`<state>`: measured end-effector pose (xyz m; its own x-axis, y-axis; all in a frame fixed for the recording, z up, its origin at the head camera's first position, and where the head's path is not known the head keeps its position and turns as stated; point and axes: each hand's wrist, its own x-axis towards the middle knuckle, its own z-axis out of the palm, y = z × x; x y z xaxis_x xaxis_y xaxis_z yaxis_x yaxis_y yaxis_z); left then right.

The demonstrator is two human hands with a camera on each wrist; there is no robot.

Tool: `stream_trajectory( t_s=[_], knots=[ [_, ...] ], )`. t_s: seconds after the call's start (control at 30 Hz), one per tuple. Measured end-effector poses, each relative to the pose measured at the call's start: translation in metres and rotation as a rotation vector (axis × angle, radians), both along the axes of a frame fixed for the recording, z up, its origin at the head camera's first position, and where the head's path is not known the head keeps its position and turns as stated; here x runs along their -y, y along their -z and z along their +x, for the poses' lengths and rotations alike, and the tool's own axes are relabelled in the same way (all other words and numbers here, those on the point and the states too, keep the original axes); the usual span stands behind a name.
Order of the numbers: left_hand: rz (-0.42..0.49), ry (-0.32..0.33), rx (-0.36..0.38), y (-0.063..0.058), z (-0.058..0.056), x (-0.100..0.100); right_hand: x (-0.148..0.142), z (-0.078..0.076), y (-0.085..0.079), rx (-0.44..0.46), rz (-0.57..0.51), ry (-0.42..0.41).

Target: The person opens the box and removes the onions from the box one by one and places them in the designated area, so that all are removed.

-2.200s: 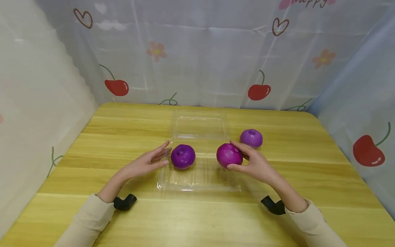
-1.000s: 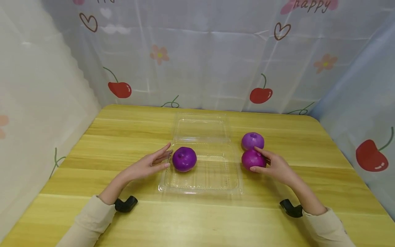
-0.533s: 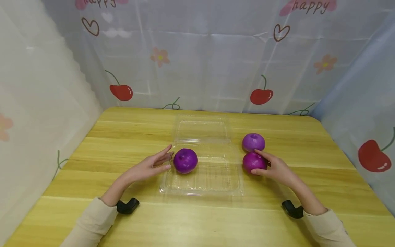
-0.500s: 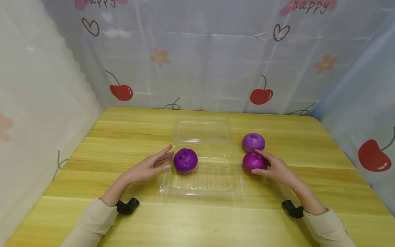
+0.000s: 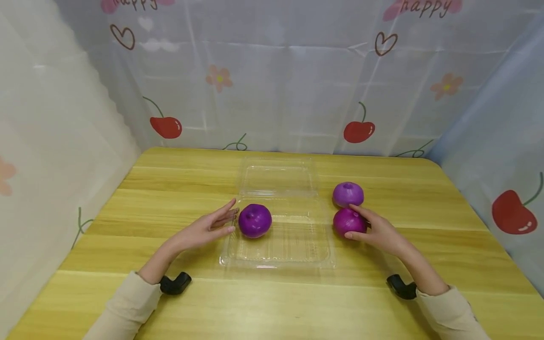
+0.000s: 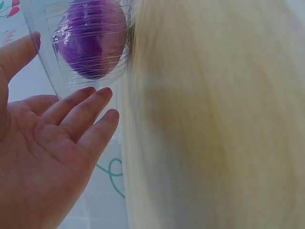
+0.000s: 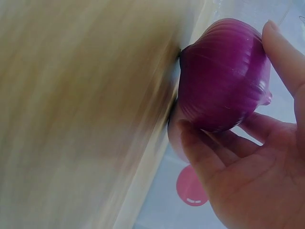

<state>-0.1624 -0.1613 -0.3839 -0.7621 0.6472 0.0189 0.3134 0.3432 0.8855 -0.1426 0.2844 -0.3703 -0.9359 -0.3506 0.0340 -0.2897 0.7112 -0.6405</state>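
In the head view, my right hand (image 5: 379, 231) holds a magenta onion (image 5: 347, 223) between thumb and fingers, on the table right of a clear plastic clamshell box (image 5: 293, 243). The right wrist view shows this onion (image 7: 224, 76) low against the tabletop, fingers along its side. Just behind it sits a lighter purple onion (image 5: 348, 194). A dark purple onion (image 5: 255, 221) lies in the left part of the box. Beside the box's left wall my left hand (image 5: 203, 230) has its fingers extended, holding nothing; the left wrist view shows its palm (image 6: 47, 152) bare.
The box's lid (image 5: 278, 177) lies folded back toward the table's far edge. A wooden table (image 5: 272, 307) bears everything. Printed curtains (image 5: 272, 94) hang behind and on both sides. Each wrist carries a black camera mount (image 5: 175, 283).
From over the box's right side, my right hand has carried the magenta onion right and down to the table. The left hand stays by the box. Little differs over the last half second.
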Motion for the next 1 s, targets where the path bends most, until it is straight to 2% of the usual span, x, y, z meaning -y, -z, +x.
stream_trajectory(
  t_s=[0.33, 0.7, 1.0],
  knots=[
    [-0.003, -0.002, -0.007, 0.002, -0.002, 0.0, 0.0, 0.001, -0.002, -0.01, 0.015, -0.003],
    [-0.007, 0.004, -0.003, 0.001, -0.002, 0.0, 0.002, 0.002, -0.029, -0.04, 0.117, -0.008],
    [-0.006, -0.005, 0.003, 0.0, -0.002, 0.0, 0.023, -0.003, -0.048, -0.079, 0.106, -0.099]
  ],
)
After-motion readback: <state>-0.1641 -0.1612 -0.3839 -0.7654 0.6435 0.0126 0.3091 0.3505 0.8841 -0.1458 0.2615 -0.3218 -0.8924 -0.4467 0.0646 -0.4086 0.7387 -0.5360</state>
